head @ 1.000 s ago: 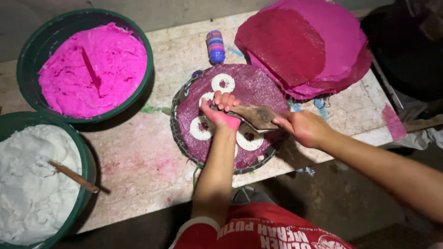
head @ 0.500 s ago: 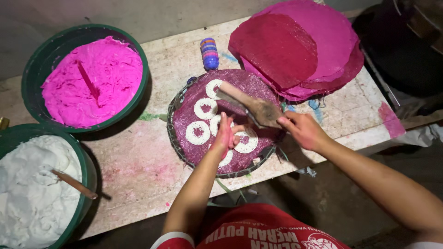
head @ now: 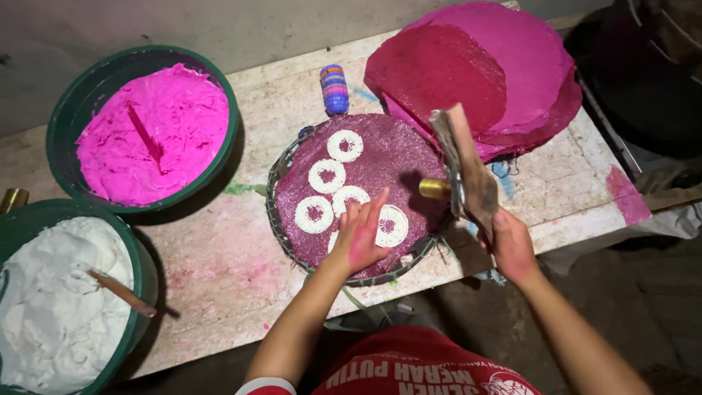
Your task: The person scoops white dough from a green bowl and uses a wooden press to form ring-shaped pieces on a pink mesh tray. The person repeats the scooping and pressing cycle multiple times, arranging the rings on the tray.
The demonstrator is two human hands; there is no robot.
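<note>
A round wire rack (head: 276, 219) lined with a dark pink sheet (head: 398, 157) sits at the table's front edge. Several white dough rings (head: 345, 145) lie on the sheet. My left hand (head: 360, 238), stained pink, rests flat on the sheet over the nearest rings, fingers apart. My right hand (head: 510, 245) grips a cloth piping bag (head: 468, 172) with a brass nozzle (head: 434, 189), raised above the rack's right side with the nozzle pointing left.
A green basin of pink paste (head: 150, 135) stands at the back left, and a green basin of white paste (head: 51, 311) with a stick (head: 121, 292) at the front left. Stacked pink discs (head: 504, 66) lie at the back right. A stack of coloured caps (head: 334, 89) stands behind the rack.
My right hand lifted the piping bag off the sheet and tipped it upright. My left hand slid down from the rack's middle to the front rings. More white rings lie on the sheet.
</note>
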